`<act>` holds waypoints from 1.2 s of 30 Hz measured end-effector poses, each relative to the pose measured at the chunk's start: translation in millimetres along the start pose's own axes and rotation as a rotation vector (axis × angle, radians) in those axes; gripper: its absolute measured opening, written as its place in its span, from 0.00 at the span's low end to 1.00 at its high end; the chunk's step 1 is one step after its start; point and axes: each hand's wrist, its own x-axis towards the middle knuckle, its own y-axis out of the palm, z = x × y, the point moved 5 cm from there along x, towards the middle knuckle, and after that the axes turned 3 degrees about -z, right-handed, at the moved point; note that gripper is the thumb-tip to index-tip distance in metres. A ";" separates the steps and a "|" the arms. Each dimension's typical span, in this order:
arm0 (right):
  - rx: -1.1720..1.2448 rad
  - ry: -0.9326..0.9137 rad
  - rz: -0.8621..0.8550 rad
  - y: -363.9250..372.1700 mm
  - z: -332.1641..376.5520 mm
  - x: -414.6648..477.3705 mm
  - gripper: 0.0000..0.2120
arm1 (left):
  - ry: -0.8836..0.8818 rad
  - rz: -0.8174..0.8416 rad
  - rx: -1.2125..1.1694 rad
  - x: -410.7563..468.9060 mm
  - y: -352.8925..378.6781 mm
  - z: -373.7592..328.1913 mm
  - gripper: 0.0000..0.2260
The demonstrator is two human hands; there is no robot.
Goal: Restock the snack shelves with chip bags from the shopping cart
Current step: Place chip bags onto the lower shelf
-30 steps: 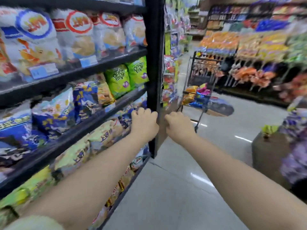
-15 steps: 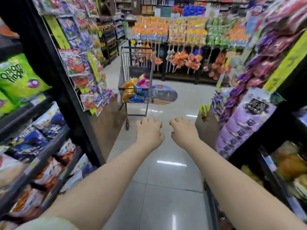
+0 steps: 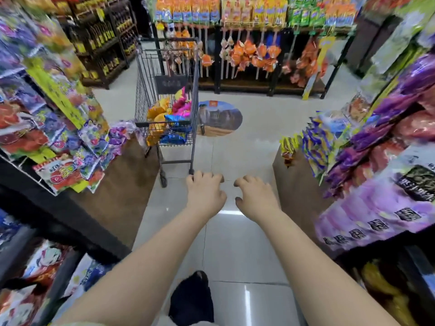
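A grey wire shopping cart (image 3: 195,74) stands ahead in the aisle, a little left of centre. Inside it lie several chip bags (image 3: 169,118) in yellow, pink and blue. My left hand (image 3: 204,194) and my right hand (image 3: 255,196) are stretched forward side by side over the floor, well short of the cart. Both have loosely curled fingers and hold nothing. The snack shelves (image 3: 42,274) with chip bags sit at the lower left, mostly out of frame.
Hanging snack racks (image 3: 58,128) flank the aisle on the left and purple packets (image 3: 376,208) on the right. A round floor sticker (image 3: 221,118) lies beside the cart. A far shelf (image 3: 259,55) with orange bags crosses the aisle end. My dark shoe (image 3: 191,300) is below.
The view has swung from the chip shelf on the left to face down the aisle, and the cart now looks closer. Both hands stay stretched forward and hold nothing.
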 end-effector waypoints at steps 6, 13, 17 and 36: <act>0.017 0.072 0.026 8.5 -11.5 140.0 0.17 | 0.060 0.075 -0.038 144.0 15.5 33.8 0.18; 0.041 0.112 0.085 16.7 -50.3 277.0 0.19 | 0.102 0.128 -0.074 290.7 42.4 39.8 0.19; 0.045 0.082 0.082 21.1 -86.2 368.3 0.19 | 0.045 0.088 -0.081 382.5 59.4 43.2 0.17; 0.144 -0.420 0.207 30.8 -90.5 803.6 0.21 | -0.617 -0.027 -0.181 710.5 60.3 205.0 0.17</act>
